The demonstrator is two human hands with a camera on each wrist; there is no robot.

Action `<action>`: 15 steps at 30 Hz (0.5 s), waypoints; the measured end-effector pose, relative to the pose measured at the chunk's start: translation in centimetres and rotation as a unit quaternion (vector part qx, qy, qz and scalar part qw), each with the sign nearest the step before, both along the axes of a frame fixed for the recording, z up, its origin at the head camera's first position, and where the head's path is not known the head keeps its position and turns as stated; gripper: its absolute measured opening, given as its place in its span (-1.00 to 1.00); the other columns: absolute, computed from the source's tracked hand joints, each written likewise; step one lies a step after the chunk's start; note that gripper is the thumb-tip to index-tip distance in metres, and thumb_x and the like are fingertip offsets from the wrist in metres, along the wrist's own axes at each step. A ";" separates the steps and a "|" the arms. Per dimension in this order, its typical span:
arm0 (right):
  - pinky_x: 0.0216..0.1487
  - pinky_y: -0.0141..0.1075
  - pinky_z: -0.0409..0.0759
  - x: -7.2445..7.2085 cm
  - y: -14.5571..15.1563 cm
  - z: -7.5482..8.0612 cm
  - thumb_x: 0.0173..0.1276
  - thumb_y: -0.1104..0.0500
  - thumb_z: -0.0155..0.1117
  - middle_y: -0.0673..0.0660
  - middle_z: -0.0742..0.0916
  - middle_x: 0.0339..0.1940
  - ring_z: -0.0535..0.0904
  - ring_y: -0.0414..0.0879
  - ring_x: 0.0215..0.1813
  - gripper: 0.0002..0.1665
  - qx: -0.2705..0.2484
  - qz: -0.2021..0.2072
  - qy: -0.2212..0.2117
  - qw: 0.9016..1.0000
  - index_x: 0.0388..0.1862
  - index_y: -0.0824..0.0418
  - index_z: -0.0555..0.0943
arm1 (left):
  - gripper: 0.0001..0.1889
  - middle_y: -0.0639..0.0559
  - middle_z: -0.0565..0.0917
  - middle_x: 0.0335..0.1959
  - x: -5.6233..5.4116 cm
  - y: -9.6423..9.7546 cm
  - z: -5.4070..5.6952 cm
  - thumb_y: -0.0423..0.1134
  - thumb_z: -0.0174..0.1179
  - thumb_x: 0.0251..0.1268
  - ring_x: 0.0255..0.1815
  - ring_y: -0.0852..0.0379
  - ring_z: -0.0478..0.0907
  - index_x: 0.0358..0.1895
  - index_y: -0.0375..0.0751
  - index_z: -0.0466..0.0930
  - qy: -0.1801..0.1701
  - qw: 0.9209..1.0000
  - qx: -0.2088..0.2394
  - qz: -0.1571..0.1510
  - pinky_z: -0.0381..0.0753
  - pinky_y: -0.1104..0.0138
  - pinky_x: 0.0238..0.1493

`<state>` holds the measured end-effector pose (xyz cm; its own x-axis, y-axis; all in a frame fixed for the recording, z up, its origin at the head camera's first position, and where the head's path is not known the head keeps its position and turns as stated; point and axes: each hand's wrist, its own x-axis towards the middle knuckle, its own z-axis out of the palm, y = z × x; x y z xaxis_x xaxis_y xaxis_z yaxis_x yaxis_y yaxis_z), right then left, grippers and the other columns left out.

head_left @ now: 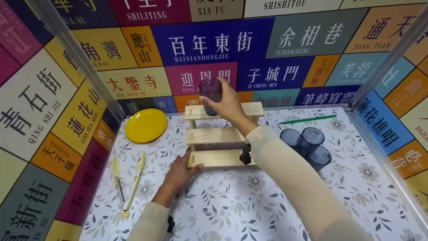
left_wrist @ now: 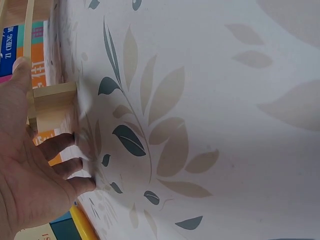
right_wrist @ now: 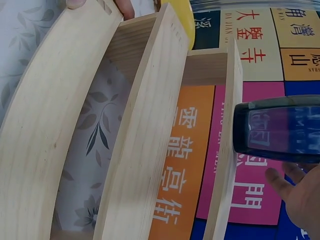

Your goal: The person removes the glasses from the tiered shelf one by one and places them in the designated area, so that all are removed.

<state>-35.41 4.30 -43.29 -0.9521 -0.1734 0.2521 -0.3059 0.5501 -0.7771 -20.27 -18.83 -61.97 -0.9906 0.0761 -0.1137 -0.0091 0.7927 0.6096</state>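
A three-tier wooden stand (head_left: 214, 135) rises in steps at the middle of the table. My right hand (head_left: 229, 102) holds a dark, see-through glass (head_left: 210, 90) upright, thumb on its near side and fingers round the far side. In the right wrist view the glass (right_wrist: 280, 127) has its base right at the top board (right_wrist: 227, 150), with fingertips (right_wrist: 277, 182) showing below it. My left hand (head_left: 179, 172) grips the left end of the bottom board (head_left: 220, 159), its thumb at the front edge and fingers around the side. The left wrist view shows this hand (left_wrist: 35, 165) beside the stand.
Three more dark glasses (head_left: 314, 135) stand grouped to the right, with a green stick (head_left: 307, 119) behind them. A yellow plate (head_left: 146, 125) lies back left. Yellow-handled tongs (head_left: 128, 187) lie spread at the left. Printed walls (head_left: 214, 43) enclose the table's back and sides.
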 end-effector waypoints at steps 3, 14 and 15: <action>0.63 0.13 0.46 -0.1 -0.3 -0.2 0.32 -0.41 0.61 0.20 0.56 0.63 0.55 0.14 0.58 0.27 -0.002 -0.010 -0.003 1.000 0.79 0.01 0.20 | 0.08 -0.25 0.37 0.73 0.1 0.0 0.0 0.52 0.16 0.51 0.79 -0.46 0.14 0.86 0.07 -0.05 0.000 1.000 0.002 -0.004 0.29 -0.40 0.63; 0.56 0.05 0.53 -0.3 -0.4 0.1 0.28 -0.28 0.71 0.20 0.69 0.45 0.64 0.10 0.45 0.13 -0.009 0.001 0.026 1.000 0.66 0.03 0.36 | 0.06 -0.28 0.36 0.73 0.1 -0.1 0.4 0.49 0.18 0.53 0.79 -0.47 0.14 0.86 0.07 -0.04 0.000 1.000 0.004 -0.001 0.29 -0.42 0.61; 0.54 0.04 0.55 -0.3 -0.4 0.2 0.28 -0.27 0.72 0.20 0.71 0.43 0.65 0.10 0.43 0.11 -0.010 0.004 0.033 0.999 0.65 0.05 0.37 | 0.06 -0.27 0.37 0.73 0.1 -0.2 0.4 0.48 0.18 0.53 0.79 -0.47 0.14 0.86 0.07 -0.04 0.000 1.000 0.003 -0.001 0.29 -0.42 0.62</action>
<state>-35.74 3.92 -43.11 -0.9319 -0.1754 0.3176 -0.3612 0.5314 -0.7662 -20.21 -18.98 -61.57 -0.9905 0.0791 -0.1127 -0.0067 0.7895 0.6137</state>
